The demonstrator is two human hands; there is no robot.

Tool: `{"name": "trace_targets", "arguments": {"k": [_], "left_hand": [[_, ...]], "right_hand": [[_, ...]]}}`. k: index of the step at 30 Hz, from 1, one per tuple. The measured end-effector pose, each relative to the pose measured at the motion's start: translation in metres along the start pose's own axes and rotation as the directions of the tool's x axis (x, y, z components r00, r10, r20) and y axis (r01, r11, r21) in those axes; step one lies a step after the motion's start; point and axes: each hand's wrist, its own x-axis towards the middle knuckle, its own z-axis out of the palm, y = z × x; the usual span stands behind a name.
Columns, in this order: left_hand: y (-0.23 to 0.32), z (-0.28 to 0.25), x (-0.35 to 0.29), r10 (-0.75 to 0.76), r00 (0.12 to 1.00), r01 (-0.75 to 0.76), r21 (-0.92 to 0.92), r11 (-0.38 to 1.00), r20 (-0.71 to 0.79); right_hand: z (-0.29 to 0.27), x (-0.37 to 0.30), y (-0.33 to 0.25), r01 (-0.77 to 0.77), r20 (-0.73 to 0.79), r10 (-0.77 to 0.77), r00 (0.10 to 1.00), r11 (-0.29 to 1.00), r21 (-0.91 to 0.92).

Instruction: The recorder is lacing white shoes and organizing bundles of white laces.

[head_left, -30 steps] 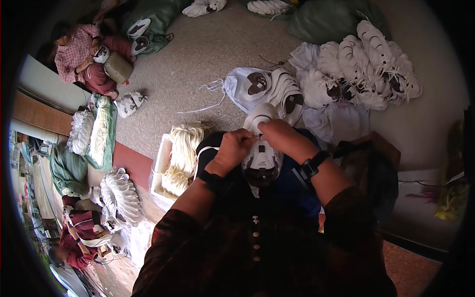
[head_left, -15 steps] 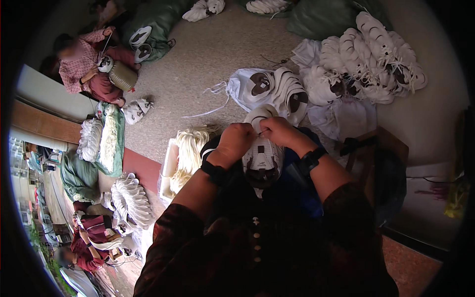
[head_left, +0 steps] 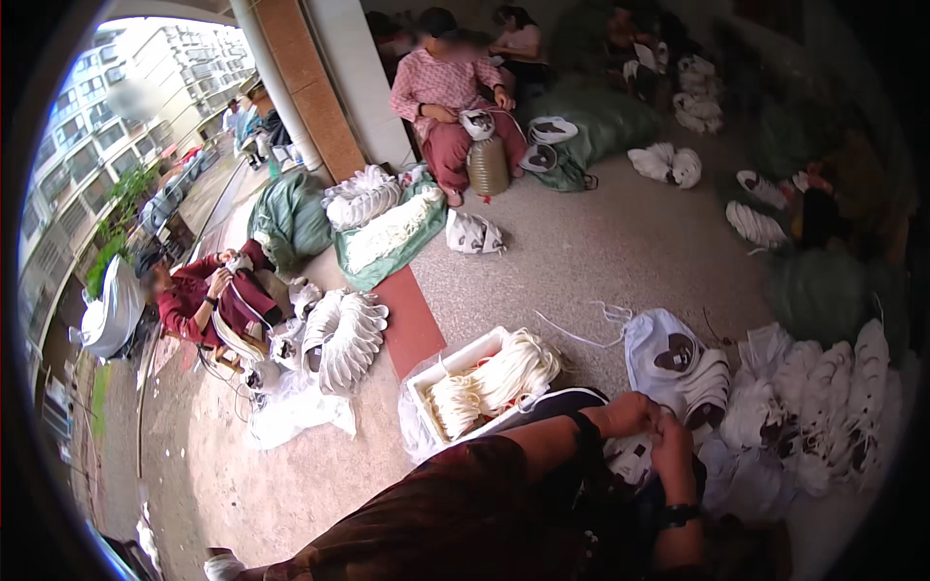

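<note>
My left hand (head_left: 628, 416) and my right hand (head_left: 672, 447) meet close together above my lap, fingers closed in a pinch. What they pinch is too small and dim to make out. Just under them lies a white shoe upper (head_left: 632, 461) with dark parts, partly hidden by my hands and forearms. To the left of my lap stands a white foam box (head_left: 451, 366) holding bundles of cream-coloured laces (head_left: 518, 368). Beyond my hands, a row of nested white shoe uppers (head_left: 705, 385) rests on a white plastic bag (head_left: 643, 341).
More stacked shoe uppers (head_left: 823, 407) lie at the right. One co-worker in a pink top (head_left: 450, 82) sits at the back, another in dark red (head_left: 199, 300) at the left. Green sacks (head_left: 291, 218), a lace pile (head_left: 397, 230) and fanned uppers (head_left: 344, 334) lie on the floor.
My view has swung left, bringing the street and co-workers further into sight; my hands now appear lower right. They remain close together over the shoe upper.
</note>
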Motion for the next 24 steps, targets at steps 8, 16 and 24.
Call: {"name": "trace_targets", "arguments": {"k": [8,16,24], "left_hand": [[-0.018,0.0,-0.013,0.029,0.992,-0.048,-0.16,0.986,-0.12],[0.008,-0.009,-0.005,-0.045,0.992,0.048,0.02,0.999,-0.119],[0.02,-0.008,0.005,0.027,1.0,-0.024,0.326,0.945,-0.005]], "right_hand": [[0.006,0.0,-0.015,0.112,0.046,-0.104,0.994,0.964,-0.24],[0.008,0.005,0.0,0.114,0.011,-0.115,0.993,0.96,-0.256],[0.014,0.003,0.016,0.154,-0.047,-0.165,0.985,0.971,-0.184]]}}
